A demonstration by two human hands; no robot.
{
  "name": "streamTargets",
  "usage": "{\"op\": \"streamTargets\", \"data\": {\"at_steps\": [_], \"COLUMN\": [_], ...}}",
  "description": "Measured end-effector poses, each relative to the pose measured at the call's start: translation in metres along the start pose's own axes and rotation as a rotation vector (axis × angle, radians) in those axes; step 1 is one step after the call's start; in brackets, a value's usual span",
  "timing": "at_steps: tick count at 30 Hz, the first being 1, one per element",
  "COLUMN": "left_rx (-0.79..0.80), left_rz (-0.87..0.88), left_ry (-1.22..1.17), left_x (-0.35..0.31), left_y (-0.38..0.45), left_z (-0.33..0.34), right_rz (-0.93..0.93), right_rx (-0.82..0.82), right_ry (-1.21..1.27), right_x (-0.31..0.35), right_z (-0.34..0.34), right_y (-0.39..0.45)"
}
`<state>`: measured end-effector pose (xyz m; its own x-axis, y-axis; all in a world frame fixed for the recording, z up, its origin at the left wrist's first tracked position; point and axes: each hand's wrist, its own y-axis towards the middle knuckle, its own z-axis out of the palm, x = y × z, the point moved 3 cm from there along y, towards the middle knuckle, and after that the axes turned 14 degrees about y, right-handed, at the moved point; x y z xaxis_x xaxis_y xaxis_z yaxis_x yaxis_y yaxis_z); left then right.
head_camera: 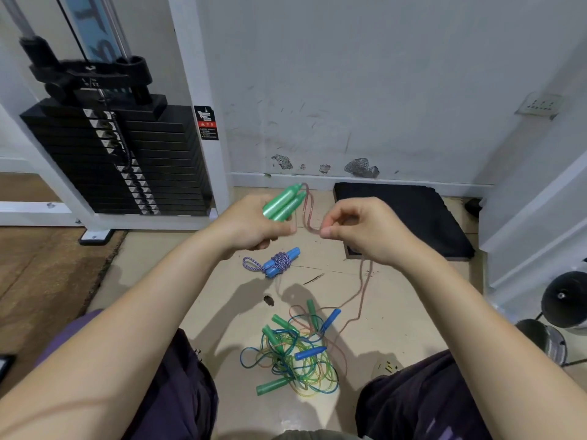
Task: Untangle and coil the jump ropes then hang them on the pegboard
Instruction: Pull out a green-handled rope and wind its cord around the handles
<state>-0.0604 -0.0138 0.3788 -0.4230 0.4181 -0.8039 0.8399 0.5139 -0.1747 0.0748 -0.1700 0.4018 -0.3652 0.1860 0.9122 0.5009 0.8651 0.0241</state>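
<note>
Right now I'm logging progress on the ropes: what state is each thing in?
Left hand: grips two green handles together.
Right hand: pinches the pink cord.
Pink cord: loose, trailing down to the floor, not coiled.
Blue-handled braided rope: wound in a bundle, lying on the floor.
Rope pile: tangled, green and blue handles mixed in.

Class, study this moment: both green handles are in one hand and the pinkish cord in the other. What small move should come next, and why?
Probably draw the right hand back along the pinkish cord and lay a loop beside the green handles held in the left hand. The cord's far end trails down to the tangled pile on the floor, so it likely needs pulling free while coiling.
</note>
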Motion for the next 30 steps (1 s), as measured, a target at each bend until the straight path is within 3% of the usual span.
{"op": "streamTargets", "data": {"at_steps": [4,12,18,26,30], "left_rx": [0.258,0.598,0.546,0.480,0.430], "left_rz": [0.024,0.144,0.161,0.193,0.150], "left_ry": [0.275,0.196,0.011,-0.224,-0.290], "left_x": [-0.003,-0.020,-0.021,-0.022,-0.020], "left_y": [-0.007,-0.024,-0.022,-0.020,-0.016], "left_z": [0.014,0.040,0.029,0.015,0.012], "right_rz": [-0.062,-0.072,-0.047,-0.014,-0.031], "right_rx": [0.063,0.118,0.069,0.233,0.201], "right_ry": [0.106,0.209,0.406,0.438,0.446], "right_x": [0.014,0.015,0.009,0.008,0.008], "right_z": [0.014,0.019,0.012,0.005,0.001], "right_y": [-0.002,-0.002,-0.004,-0.009,-0.007]}}
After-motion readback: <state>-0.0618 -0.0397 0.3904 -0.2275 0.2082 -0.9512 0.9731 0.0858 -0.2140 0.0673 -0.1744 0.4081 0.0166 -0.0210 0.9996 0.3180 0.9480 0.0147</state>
